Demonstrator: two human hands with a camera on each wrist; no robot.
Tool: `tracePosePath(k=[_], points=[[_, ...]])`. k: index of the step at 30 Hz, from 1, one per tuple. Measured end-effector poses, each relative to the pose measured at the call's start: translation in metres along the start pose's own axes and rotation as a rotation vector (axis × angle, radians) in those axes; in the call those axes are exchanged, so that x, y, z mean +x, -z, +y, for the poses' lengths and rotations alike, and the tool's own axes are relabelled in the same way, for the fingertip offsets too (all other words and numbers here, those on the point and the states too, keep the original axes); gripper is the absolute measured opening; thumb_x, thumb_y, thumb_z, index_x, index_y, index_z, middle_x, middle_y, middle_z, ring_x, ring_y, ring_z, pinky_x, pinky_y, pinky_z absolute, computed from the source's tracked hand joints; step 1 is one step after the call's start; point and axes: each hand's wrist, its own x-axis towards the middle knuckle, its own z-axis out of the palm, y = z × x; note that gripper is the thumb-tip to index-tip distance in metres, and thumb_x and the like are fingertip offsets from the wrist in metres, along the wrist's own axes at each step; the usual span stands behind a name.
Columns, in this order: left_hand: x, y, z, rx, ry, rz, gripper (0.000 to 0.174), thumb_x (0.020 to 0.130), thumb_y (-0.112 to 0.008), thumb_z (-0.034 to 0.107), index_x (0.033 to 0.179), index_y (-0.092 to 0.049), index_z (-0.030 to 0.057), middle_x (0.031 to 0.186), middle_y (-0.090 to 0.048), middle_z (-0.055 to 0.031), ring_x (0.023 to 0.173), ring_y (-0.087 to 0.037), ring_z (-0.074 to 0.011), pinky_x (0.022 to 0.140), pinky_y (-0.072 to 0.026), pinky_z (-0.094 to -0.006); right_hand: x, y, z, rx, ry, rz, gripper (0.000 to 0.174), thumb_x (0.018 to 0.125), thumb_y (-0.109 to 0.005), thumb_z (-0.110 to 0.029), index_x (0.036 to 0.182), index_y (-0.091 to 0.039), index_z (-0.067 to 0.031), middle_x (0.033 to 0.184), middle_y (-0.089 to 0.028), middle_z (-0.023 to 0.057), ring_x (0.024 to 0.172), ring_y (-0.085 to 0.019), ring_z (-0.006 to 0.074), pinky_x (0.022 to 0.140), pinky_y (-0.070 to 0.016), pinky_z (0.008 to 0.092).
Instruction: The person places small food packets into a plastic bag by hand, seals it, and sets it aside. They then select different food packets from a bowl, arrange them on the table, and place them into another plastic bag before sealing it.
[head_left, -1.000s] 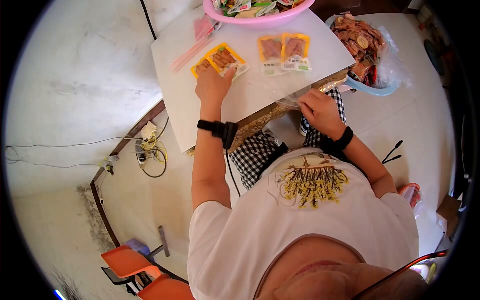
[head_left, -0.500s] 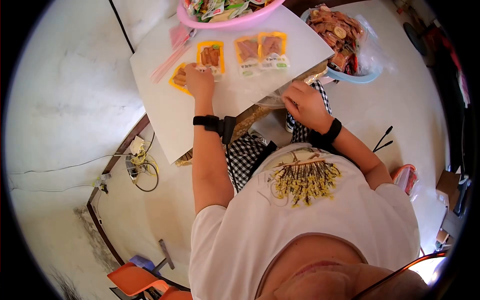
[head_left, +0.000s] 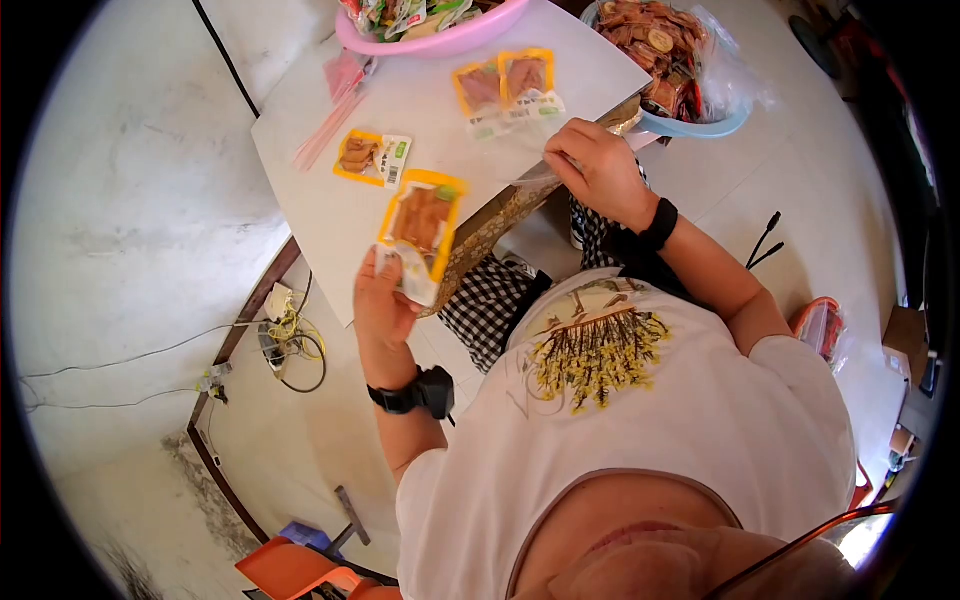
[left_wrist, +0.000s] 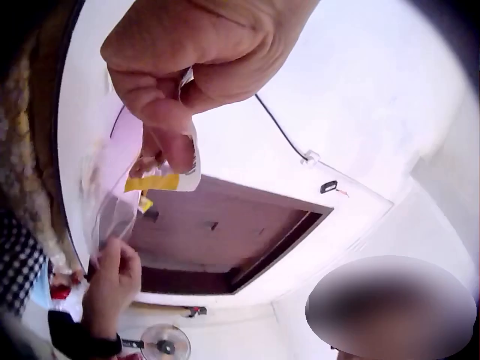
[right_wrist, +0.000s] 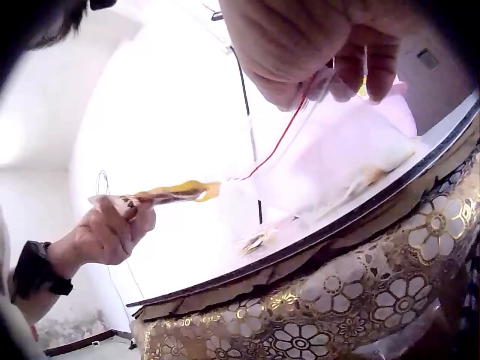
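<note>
Left hand pinches a packet by one end, near the table; slim hold, could slip! Right hand pinches a bag, limp enough to snag.

4 yellow-edged packets | 2 basins | 1 table | 2 wristbands
</note>
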Motion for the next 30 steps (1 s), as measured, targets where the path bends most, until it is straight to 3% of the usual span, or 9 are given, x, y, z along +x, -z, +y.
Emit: tracePosePath(k=[2,3,8,11,15,16,19,25,30], points=[[-0.006,-0.003,-0.013,-0.059,0.078,-0.184,0.029,0.092,-0.05,0.008,0.12,-0.05,-0.0001,0.099,-0.065,-0.0109,0.07,-0.065,-0.0162,0.043,-0.0497,-0.0224,0.001,-0.002,0.0,0.024,0.016,0.007,0.006,0.081,-0.064,-0.004,0.084,-0.059,-0.0032,0.077,-0.056,0.0107,0.068,-0.057,0.03,0.06,-0.0466,0.0363],[-0.006,-0.026,-0.015,0.017,0.1,-0.145,0.026,0.092,-0.048,0.009,0.116,-0.052,0.0012,0.093,-0.065,-0.0099,0.061,-0.062,-0.0125,0.035,-0.0422,-0.0193,0.002,-0.002,-0.001,0.023,0.015,0.004,0.006,0.081,-0.064,-0.003,0.084,-0.059,-0.0031,0.077,-0.056,0.0108,0.069,-0.057,0.0301,0.06,-0.0466,0.0365],[0.023,-0.066,-0.032,0.103,0.118,-0.144,0.022,0.093,-0.047,0.008,0.113,-0.051,0.0001,0.087,-0.063,-0.0085,0.055,-0.054,-0.0082,0.037,-0.034,-0.0181,0.007,-0.002,-0.001,0.021,0.033,-0.003,0.006,0.081,-0.063,-0.003,0.086,-0.059,-0.0027,0.079,-0.057,0.0117,0.071,-0.058,0.0313,0.061,-0.047,0.0377],[0.044,-0.08,-0.04,0.038,0.127,-0.092,0.03,0.094,-0.044,0.005,0.123,-0.047,-0.001,0.09,-0.062,-0.0082,0.054,-0.05,-0.0087,0.038,-0.0326,-0.0181,0.006,-0.003,-0.001,0.019,0.056,0.004,0.007,0.082,-0.062,-0.002,0.088,-0.06,-0.0025,0.081,-0.057,0.0123,0.073,-0.058,0.0322,0.063,-0.0475,0.038],[0.067,-0.101,-0.047,0.041,0.102,-0.109,0.022,0.093,-0.042,0.003,0.114,-0.049,0.0007,0.087,-0.059,-0.0074,0.064,-0.053,-0.0106,0.045,-0.0363,-0.021,0.003,-0.005,0.0,0.083,0.087,-0.003,0.011,0.078,-0.063,-0.004,0.089,-0.06,-0.0048,0.084,-0.056,0.0115,0.078,-0.057,0.0319,0.065,-0.0476,0.0397],[0.071,-0.112,-0.048,-0.007,0.097,-0.039,0.022,0.088,-0.04,-0.001,0.108,-0.049,-0.0019,0.085,-0.061,-0.0103,0.06,-0.056,-0.0124,0.041,-0.0361,-0.0227,0.001,-0.005,0.002,0.079,0.098,-0.023,0.013,0.079,-0.063,-0.003,0.091,-0.061,-0.0041,0.085,-0.057,0.0116,0.078,-0.058,0.0315,0.065,-0.0481,0.0386],[0.092,-0.121,-0.056,-0.011,0.119,0.051,0.022,0.088,-0.04,-0.002,0.108,-0.049,-0.0003,0.085,-0.06,-0.01,0.06,-0.056,-0.0139,0.042,-0.0372,-0.0244,0.001,-0.005,0.002,0.077,0.129,-0.063,0.015,0.078,-0.064,-0.001,0.093,-0.062,-0.0034,0.086,-0.057,0.0118,0.079,-0.058,0.031,0.067,-0.0486,0.0374],[0.135,-0.123,-0.068,-0.073,-0.177,0.123,0.025,0.092,-0.04,0.0,0.115,-0.05,0.0052,0.086,-0.059,-0.0069,0.059,-0.053,-0.0131,0.043,-0.0363,-0.024,-0.003,-0.011,0.004,0.097,0.121,-0.061,0.015,0.078,-0.065,-0.002,0.092,-0.061,-0.0026,0.086,-0.057,0.0123,0.08,-0.057,0.0311,0.068,-0.0488,0.0375],[0.128,-0.1,-0.07,-0.105,-0.017,-0.022,0.025,0.096,-0.043,0.007,0.12,-0.049,0.0073,0.093,-0.059,-0.0039,0.063,-0.052,-0.0123,0.046,-0.0374,-0.0251,-0.007,-0.015,0.006,0.095,0.112,-0.098,0.013,0.078,-0.065,-0.004,0.09,-0.06,-0.0023,0.085,-0.056,0.0118,0.08,-0.057,0.0309,0.068,-0.0484,0.038]])
